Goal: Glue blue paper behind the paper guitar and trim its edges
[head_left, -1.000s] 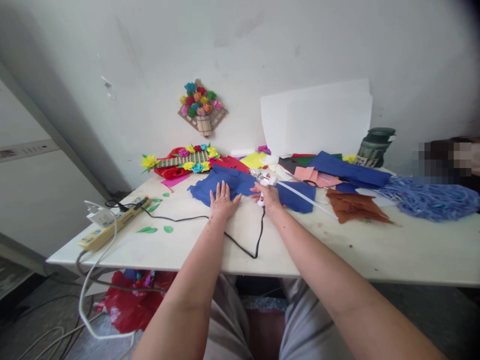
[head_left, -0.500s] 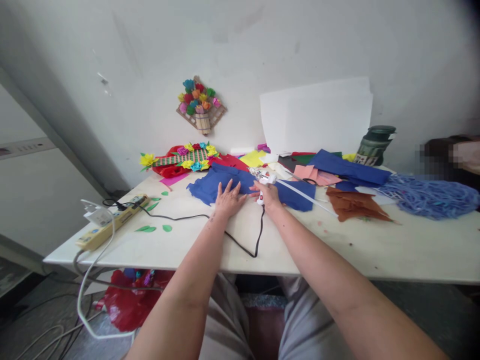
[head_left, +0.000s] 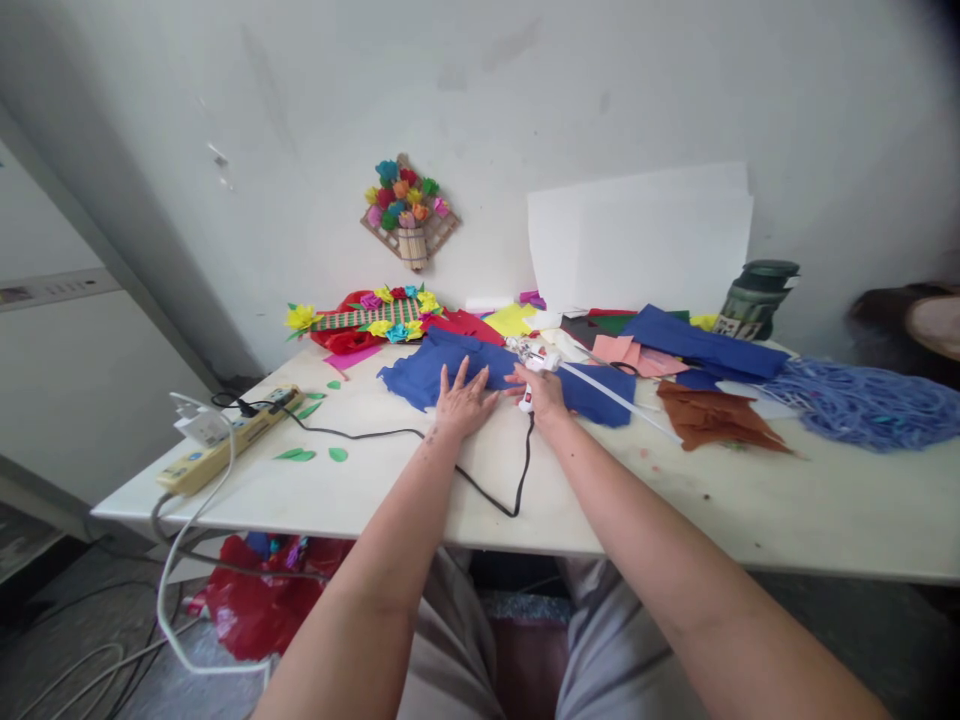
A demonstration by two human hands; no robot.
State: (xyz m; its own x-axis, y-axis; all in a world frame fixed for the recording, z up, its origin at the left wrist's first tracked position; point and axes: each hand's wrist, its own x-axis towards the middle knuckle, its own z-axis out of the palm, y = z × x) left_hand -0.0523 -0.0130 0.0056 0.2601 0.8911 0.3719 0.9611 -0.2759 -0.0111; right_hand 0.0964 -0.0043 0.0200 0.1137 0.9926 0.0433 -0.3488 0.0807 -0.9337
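My left hand [head_left: 463, 402] lies flat, fingers spread, on the near edge of a blue sheet of felt [head_left: 435, 368] on the white table [head_left: 585, 495]. My right hand [head_left: 541, 392] grips a white hot glue gun [head_left: 529, 361] whose nozzle points left over the blue felt. A white glue stick [head_left: 615, 399] juts out of the gun's back toward the right. The gun's black cord [head_left: 480, 480] loops toward the table's front edge and runs left to a yellow power strip [head_left: 225, 447].
Paper flower crafts [head_left: 367, 318] and coloured sheets lie at the back; brown scraps [head_left: 712, 418] and a blue shredded pile [head_left: 862, 402] at right. A dark green jar [head_left: 754, 297] and white boards [head_left: 637, 240] stand by the wall. Green paper leaves [head_left: 296, 455] lie near the strip. A red bag [head_left: 262, 600] sits below.
My left hand has slid a little to the right and forward on the blue felt, nearer the glue gun. My right hand has stayed in place on the gun.
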